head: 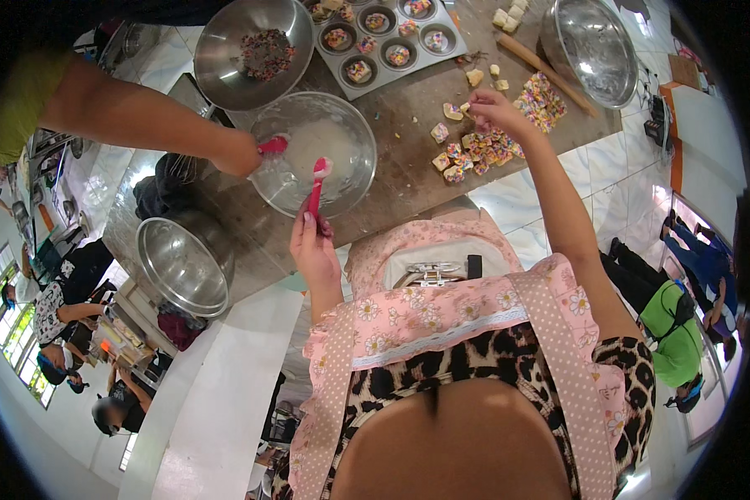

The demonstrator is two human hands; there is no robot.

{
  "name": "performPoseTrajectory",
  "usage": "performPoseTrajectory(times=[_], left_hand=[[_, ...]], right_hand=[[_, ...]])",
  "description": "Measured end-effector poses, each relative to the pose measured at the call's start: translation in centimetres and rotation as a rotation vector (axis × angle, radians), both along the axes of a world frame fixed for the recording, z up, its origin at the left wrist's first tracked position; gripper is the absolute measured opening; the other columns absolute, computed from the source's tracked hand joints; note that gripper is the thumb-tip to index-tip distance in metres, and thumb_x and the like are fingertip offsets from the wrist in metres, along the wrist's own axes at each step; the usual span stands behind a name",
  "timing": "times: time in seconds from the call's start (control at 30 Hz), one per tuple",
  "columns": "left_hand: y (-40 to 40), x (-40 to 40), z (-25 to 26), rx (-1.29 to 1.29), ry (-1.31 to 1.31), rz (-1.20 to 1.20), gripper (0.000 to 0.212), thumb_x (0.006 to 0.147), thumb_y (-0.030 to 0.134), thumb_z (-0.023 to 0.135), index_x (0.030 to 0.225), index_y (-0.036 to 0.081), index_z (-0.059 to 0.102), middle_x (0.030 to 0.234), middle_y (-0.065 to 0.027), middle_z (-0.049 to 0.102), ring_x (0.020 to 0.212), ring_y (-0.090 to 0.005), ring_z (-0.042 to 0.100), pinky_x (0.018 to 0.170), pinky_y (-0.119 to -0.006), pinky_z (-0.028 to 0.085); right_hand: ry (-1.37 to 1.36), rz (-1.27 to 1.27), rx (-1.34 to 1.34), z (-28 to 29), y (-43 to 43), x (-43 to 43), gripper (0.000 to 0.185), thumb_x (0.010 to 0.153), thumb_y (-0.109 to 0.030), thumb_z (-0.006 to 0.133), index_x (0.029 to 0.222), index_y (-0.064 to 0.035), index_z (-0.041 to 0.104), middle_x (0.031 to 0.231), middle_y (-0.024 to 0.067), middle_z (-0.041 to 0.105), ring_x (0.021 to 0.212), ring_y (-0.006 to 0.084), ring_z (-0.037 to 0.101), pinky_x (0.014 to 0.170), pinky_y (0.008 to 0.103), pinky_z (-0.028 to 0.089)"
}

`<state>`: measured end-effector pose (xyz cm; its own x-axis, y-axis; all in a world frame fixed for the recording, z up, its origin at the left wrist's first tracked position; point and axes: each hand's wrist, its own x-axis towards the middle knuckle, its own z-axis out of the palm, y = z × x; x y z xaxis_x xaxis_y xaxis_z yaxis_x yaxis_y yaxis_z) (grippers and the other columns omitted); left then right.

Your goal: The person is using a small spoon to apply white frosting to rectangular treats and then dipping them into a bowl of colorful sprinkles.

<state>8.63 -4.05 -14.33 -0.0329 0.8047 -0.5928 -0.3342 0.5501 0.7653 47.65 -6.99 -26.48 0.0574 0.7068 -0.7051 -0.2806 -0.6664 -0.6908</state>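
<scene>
My left hand (315,240) holds a pink spatula (316,190) upright over the near side of a clear bowl (365,181) with a pale, wet mixture (322,145) in it; white stuff clings to the spatula's tip. On the table, my right hand (492,111) pinches a small pale dough piece (465,108) between thumb and fingers. Below that hand lies a pile of sprinkle-covered dough pieces (475,152), and a larger sprinkled slab (540,103) is to its right. Several plain pieces (474,77) lie beyond the hand.
A co-worker's arm (162,125) reaches in from the left with another pink spatula (273,145) at the same bowl. Around stand a muffin tin (381,44) with sprinkled pieces, a steel bowl of dark bits (225,81), steel bowls (590,50) (184,265) and a rolling pin (547,74).
</scene>
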Motion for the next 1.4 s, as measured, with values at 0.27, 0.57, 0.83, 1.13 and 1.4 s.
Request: performPoseTrajectory(times=[0.27,0.57,0.83,1.13,1.4], left_hand=[[-1.1,0.2,-1.4,-0.012,-0.005,-0.007,0.033,0.091,0.013,0.054,0.118,-0.005,0.053,0.089,-0.0034,0.056,0.069,-0.0087,0.047,0.06,-0.022,0.038],[-1.2,-0.9,-1.8,0.009,0.022,-0.001,0.034,0.09,0.014,0.054,0.118,-0.005,0.053,0.087,-0.0037,0.057,0.068,-0.0085,0.047,0.059,-0.021,0.038],[-1.4,-0.4,-1.7,-0.001,0.028,-0.021,0.033,0.091,0.013,0.053,0.118,-0.005,0.052,0.094,-0.005,0.058,0.069,-0.0083,0.047,0.059,-0.02,0.038],[-1.4,-0.6,-1.9,0.005,0.038,-0.048,0.032,0.091,0.014,0.053,0.117,-0.005,0.053,0.093,-0.0042,0.058,0.069,-0.0079,0.047,0.058,-0.02,0.037],[-0.8,1.3,-1.8,0.012,0.038,-0.156,0.032,0.092,0.014,0.053,0.118,-0.004,0.054,0.09,-0.0032,0.058,0.07,-0.0074,0.046,0.062,-0.021,0.038]], right_hand=[[-0.012,0.058,-0.028,-0.3,0.2,0.4,0.013,0.081,-0.018,0.06,0.081,-0.0066,0.053,0.061,0.0001,0.052,0.045,0.0109,0.053,0.04,0.0222,0.039],[-0.293,0.18,0.08,-1.0,1.7,0.9,0.02,0.079,-0.025,0.06,0.081,-0.0064,0.055,0.072,0.0008,0.057,0.057,0.0088,0.055,0.05,0.0229,0.043],[-0.526,0.627,0.352,-1.6,3.4,1.2,0.032,0.078,-0.026,0.06,0.1,-0.0047,0.05,0.083,0.0087,0.062,0.073,0.0188,0.057,0.067,0.034,0.046],[-0.636,0.675,0.34,-0.2,2.4,0.8,0.035,0.082,-0.024,0.054,0.11,-0.0065,0.042,0.085,0.0165,0.061,0.077,0.0312,0.059,0.069,0.0386,0.046],[-0.455,0.51,0.304,-0.2,1.3,0.1,0.031,0.084,-0.022,0.054,0.109,-0.005,0.045,0.072,0.01,0.056,0.065,0.0199,0.054,0.061,0.0339,0.043]])
